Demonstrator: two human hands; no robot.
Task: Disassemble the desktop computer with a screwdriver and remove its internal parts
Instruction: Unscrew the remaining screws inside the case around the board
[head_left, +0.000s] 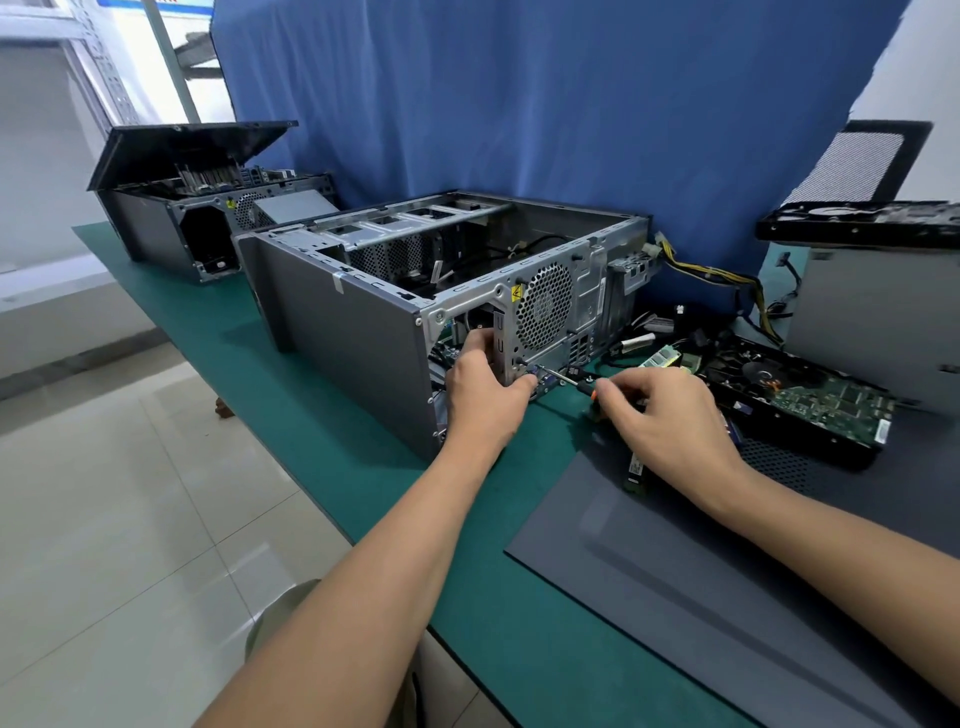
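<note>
The desktop computer (363, 312) lies on its side in the middle of the green mat (311, 441), open face up, with its rear panel (545, 312) turned toward the near right. The panel's edge is gripped by the left hand (483, 395), thumb beside the spot being worked. The screwdriver (582, 383) is pinched at its handle by the curled fingers of the right hand (665, 421), tip set low on the panel. The shaft is best lined up squarely with the screw (its head is too small to make out) and pressed inward while turned, so that slipping is avoided.
</note>
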